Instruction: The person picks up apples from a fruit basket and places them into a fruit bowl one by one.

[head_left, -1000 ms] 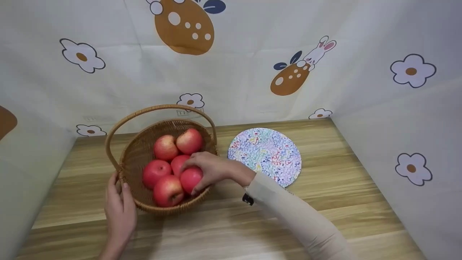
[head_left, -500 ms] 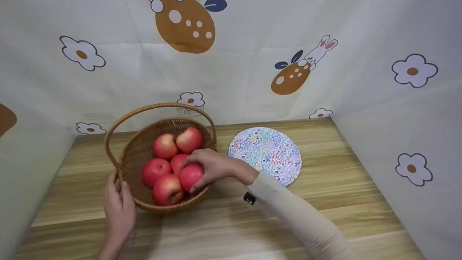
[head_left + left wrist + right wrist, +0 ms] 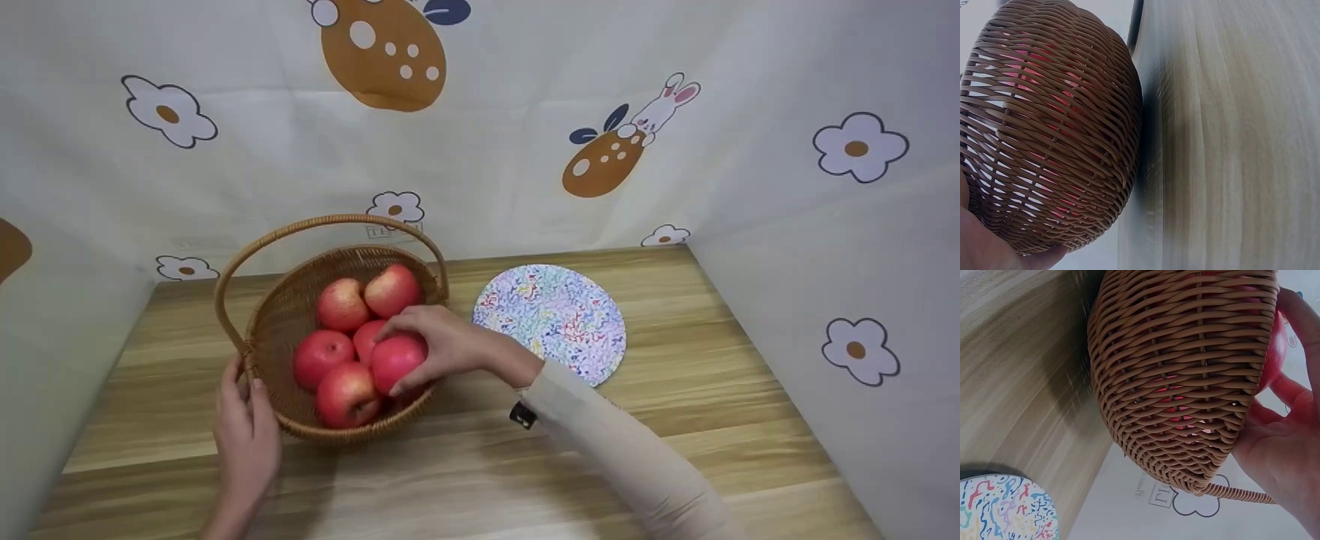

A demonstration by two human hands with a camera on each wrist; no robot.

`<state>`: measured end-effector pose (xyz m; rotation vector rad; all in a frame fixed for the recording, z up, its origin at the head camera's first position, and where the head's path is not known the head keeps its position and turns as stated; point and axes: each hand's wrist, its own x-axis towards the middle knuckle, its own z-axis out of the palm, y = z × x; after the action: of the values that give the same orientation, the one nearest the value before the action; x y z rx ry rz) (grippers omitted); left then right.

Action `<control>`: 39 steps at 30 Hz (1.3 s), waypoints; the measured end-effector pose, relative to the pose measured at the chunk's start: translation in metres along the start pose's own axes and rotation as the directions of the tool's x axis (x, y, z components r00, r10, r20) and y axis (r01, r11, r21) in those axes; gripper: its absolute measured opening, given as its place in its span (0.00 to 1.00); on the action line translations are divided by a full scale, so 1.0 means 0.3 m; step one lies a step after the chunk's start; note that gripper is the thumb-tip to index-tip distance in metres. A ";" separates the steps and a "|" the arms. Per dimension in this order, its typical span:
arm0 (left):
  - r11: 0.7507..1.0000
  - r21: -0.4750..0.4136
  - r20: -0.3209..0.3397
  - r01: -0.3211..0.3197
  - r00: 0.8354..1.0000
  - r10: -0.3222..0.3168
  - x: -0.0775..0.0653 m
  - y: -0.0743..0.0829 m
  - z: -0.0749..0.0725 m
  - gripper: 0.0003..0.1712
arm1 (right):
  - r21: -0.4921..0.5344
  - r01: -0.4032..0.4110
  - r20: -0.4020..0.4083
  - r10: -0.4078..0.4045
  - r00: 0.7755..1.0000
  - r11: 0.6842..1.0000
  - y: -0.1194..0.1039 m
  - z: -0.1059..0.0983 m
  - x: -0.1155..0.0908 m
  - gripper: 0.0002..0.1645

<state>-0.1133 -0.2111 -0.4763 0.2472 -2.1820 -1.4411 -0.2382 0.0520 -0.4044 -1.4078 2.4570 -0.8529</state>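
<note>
A brown wicker basket [image 3: 281, 337] with a tall hooped handle stands at the left of the table, holding several red apples. My left hand [image 3: 246, 431] grips its left rim, just below the foot of the handle; in the left wrist view, part of that hand [image 3: 985, 247] lies against the weave. Over the basket's right side, my right hand [image 3: 446, 341] holds a red apple [image 3: 395, 361] between thumb and fingers. This apple overlaps its neighbours in the head view. From the right wrist, the apple [image 3: 1276, 354] shows above the rim, partly hidden by the wickerwork.
To the right of the basket lies a round, flat piece with a multicoloured squiggle pattern [image 3: 551, 319]. The wood-grain table [image 3: 690, 375] is enclosed by pale cloth walls [image 3: 495, 165] printed with flowers and rabbits. The basket's handle [image 3: 330, 220] arches over the apples at the back.
My right hand and its apple have risen slightly, toward the back of the basket in the head view. The left hand stays on the rim, and the basket has hardly moved.
</note>
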 end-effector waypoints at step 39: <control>0.998 -0.008 -0.046 -0.060 0.997 0.059 -0.005 0.000 0.005 0.29 | 0.148 0.046 -0.250 -0.008 0.968 0.988 -0.014 0.020 -0.085 0.37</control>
<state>-0.1127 -0.2092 -0.4773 0.2082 -2.1278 -1.3994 -0.2189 0.0695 -0.4099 -1.3561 2.4863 -1.2659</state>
